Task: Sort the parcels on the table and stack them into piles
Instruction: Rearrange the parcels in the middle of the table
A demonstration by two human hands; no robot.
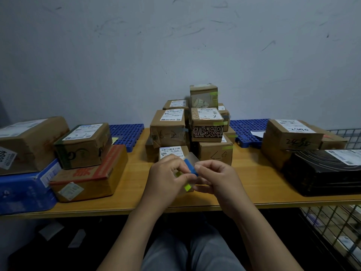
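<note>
My left hand (166, 174) and right hand (216, 178) pinch a sticker sheet (190, 167); the parcels (207, 126) at twelve o'clock look stiff and light, so I'd grip their sides.

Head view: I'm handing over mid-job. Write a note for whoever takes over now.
Left hand: fingers pinch a small tab sheet above the table.
Right hand: fingers pinch the same sheet at its blue tab.
Parcels: left pile, centre pile and right pile, all on the table.
Done: the parcels are stacked in three groups, and some centre boxes carry green tabs.
Left: no parcel is in hand. The blue tab is not yet stuck on anything. I cannot tell whether the centre pile still needs sorting.
</note>
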